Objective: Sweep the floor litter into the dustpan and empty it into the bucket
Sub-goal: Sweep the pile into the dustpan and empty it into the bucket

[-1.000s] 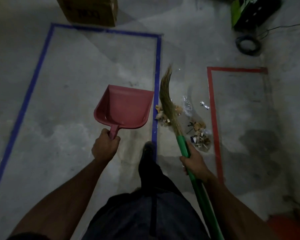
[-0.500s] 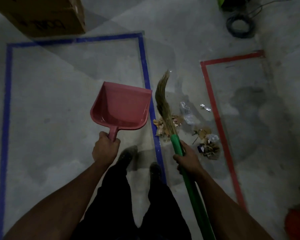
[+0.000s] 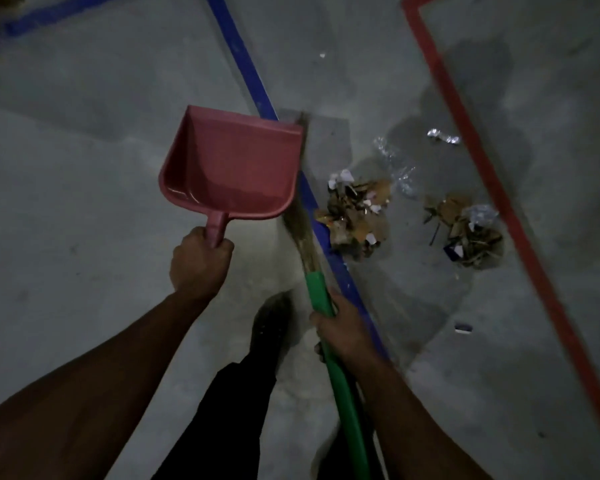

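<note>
Head view: left hand (image 3: 201, 263) wrapped round the handle of the red dustpan (image 3: 232, 168), pan empty, held left of the blue tape (image 3: 257, 91). Right hand (image 3: 343, 332) gripping the green broom (image 3: 329, 327). Litter (image 3: 355, 216) just right of the tape, second pile (image 3: 465, 230) farther right. Risk: scattering scraps past the raised pan.

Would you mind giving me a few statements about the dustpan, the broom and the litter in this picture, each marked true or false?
1. The left hand grips the handle of the pink dustpan. True.
2. The dustpan already holds litter. False: its inside looks bare, and the litter lies on the floor.
3. The right hand holds the broom by its green handle. True.
4. All the litter lies in one heap. False: a second heap lies nearer the red tape line.
5. The blue tape line runs between the dustpan and the nearer heap. True.
</note>
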The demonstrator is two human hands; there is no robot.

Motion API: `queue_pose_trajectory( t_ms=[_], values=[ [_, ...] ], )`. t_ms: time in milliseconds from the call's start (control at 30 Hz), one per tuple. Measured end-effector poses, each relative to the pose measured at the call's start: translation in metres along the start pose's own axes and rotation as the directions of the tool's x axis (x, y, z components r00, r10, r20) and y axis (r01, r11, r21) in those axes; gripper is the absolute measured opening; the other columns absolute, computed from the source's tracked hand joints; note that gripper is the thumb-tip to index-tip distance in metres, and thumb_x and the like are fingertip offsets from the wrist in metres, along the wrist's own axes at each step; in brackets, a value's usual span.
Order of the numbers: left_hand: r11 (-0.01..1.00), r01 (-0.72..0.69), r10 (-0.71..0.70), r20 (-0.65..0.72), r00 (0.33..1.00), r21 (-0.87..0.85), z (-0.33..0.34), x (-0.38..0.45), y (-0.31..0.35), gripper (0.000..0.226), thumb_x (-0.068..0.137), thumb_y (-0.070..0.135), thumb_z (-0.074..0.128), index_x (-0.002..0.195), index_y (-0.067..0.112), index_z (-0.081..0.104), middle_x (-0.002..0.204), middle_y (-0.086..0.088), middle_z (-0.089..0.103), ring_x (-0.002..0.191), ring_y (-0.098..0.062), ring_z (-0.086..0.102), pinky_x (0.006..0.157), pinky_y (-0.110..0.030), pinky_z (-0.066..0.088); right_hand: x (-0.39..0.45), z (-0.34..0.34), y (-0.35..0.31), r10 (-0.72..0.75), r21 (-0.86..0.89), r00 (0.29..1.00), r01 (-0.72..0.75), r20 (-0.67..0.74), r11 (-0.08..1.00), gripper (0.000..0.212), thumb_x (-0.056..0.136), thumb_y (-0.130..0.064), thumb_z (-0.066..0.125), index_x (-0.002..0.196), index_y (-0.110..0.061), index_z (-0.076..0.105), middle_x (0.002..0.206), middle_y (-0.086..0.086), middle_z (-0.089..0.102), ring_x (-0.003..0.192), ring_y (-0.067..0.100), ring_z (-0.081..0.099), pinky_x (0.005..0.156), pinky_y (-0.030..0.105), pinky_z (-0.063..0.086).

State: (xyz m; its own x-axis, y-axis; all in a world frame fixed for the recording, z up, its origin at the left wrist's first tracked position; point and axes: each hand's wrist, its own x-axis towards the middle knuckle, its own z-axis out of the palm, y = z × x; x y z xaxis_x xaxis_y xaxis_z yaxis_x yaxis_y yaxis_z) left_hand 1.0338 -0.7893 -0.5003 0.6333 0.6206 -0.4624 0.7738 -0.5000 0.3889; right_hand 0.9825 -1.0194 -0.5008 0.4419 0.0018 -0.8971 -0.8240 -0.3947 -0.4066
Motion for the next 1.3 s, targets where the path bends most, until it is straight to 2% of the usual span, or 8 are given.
queue_pose_trajectory(
  t_ms=[100, 233, 500, 667, 800, 900, 1133, 1300],
  values=[
    [0.999, -0.03, 0.029, 0.011, 1.0, 0.031, 0.031, 0.016, -0.009, 0.016, 0.08, 0.029, 0.065, 0.083, 0.019, 0.053, 0.077, -0.003, 0.055, 0.071, -0.025, 0.05, 0.067, -0.033, 0.038, 0.023, -0.002, 0.044, 0.099, 0.227, 0.991, -0.077, -0.089, 0.971, 0.041, 0.092, -0.017, 0.062, 0.123, -0.041, 0.051, 0.068, 0.007, 0.063, 0.046, 0.022, 0.059, 0.046, 0.029, 0.047],
    [0.998, -0.057, 0.056, 0.028, 0.998, 0.034, 0.061, 0.019, -0.019, 0.015, 0.08, 0.029, 0.065, 0.085, 0.021, 0.054, 0.076, 0.0, 0.054, 0.07, -0.023, 0.05, 0.066, -0.032, 0.037, 0.041, -0.021, 0.085, 0.17, 0.363, 0.961, -0.083, -0.217, 0.928, 0.037, 0.092, -0.02, 0.064, 0.125, -0.034, 0.055, 0.076, 0.012, 0.061, 0.045, 0.021, 0.058, 0.046, 0.029, 0.048],
    [0.997, -0.072, 0.07, 0.054, 0.996, 0.037, 0.069, -0.004, -0.031, 0.013, 0.08, 0.029, 0.063, 0.083, 0.02, 0.055, 0.065, 0.008, 0.05, 0.059, -0.016, 0.05, 0.065, -0.032, 0.039, 0.014, -0.056, 0.086, 0.155, 0.513, 0.922, 0.053, -0.355, 0.857, 0.038, 0.093, -0.014, 0.063, 0.105, -0.049, 0.056, 0.074, 0.019, 0.058, 0.04, 0.02, 0.053, 0.039, 0.027, 0.046],
    [0.997, -0.057, 0.055, 0.053, 0.997, 0.054, 0.061, -0.014, -0.038, 0.014, 0.079, 0.03, 0.062, 0.081, 0.017, 0.058, 0.072, -0.003, 0.059, 0.069, -0.028, 0.058, 0.066, -0.034, 0.044, -0.024, -0.032, 0.082, 0.066, 0.457, 0.948, 0.089, -0.312, 0.885, 0.054, 0.092, -0.015, 0.064, 0.134, -0.044, 0.048, 0.064, 0.008, 0.066, 0.043, 0.022, 0.058, 0.041, 0.028, 0.048],
    [0.996, -0.044, 0.042, 0.029, 0.999, 0.081, 0.061, -0.022, -0.044, 0.014, 0.078, 0.03, 0.062, 0.08, 0.017, 0.057, 0.07, -0.001, 0.057, 0.068, -0.028, 0.058, 0.066, -0.034, 0.043, -0.03, -0.001, 0.087, 0.056, 0.392, 0.993, -0.011, -0.103, 0.92, 0.058, 0.092, -0.019, 0.063, 0.124, -0.062, 0.039, 0.069, 0.007, 0.065, 0.047, 0.022, 0.061, 0.044, 0.028, 0.048],
    [0.995, -0.054, 0.051, 0.033, 0.998, 0.089, 0.063, -0.028, -0.048, 0.015, 0.077, 0.031, 0.061, 0.079, 0.017, 0.057, 0.067, 0.001, 0.055, 0.067, -0.027, 0.056, 0.065, -0.033, 0.042, -0.027, 0.004, 0.105, 0.12, 0.344, 0.992, -0.102, -0.031, 0.933, 0.053, 0.092, -0.016, 0.061, 0.111, -0.063, 0.044, 0.071, 0.01, 0.061, 0.046, 0.02, 0.059, 0.044, 0.026, 0.047],
    [0.991, -0.073, 0.069, 0.043, 0.997, 0.113, 0.069, -0.045, -0.049, 0.016, 0.076, 0.03, 0.061, 0.083, 0.016, 0.059, 0.073, -0.003, 0.058, 0.068, -0.027, 0.054, 0.065, -0.033, 0.041, -0.017, -0.061, 0.157, 0.208, 0.175, 0.944, -0.167, -0.256, 0.97, 0.039, 0.092, -0.019, 0.061, 0.13, -0.024, 0.056, 0.08, 0.01, 0.065, 0.05, 0.014, 0.063, 0.046, 0.028, 0.051],
    [0.99, -0.087, 0.082, 0.044, 0.996, 0.11, 0.073, -0.053, -0.049, 0.017, 0.073, 0.032, 0.062, 0.083, 0.019, 0.058, 0.075, -0.002, 0.058, 0.068, -0.026, 0.054, 0.066, -0.033, 0.042, -0.017, -0.103, 0.164, 0.178, 0.146, 0.904, -0.13, -0.388, 0.981, 0.035, 0.09, -0.025, 0.063, 0.124, -0.03, 0.057, 0.083, 0.008, 0.068, 0.046, 0.015, 0.065, 0.045, 0.024, 0.05]
  ],
)
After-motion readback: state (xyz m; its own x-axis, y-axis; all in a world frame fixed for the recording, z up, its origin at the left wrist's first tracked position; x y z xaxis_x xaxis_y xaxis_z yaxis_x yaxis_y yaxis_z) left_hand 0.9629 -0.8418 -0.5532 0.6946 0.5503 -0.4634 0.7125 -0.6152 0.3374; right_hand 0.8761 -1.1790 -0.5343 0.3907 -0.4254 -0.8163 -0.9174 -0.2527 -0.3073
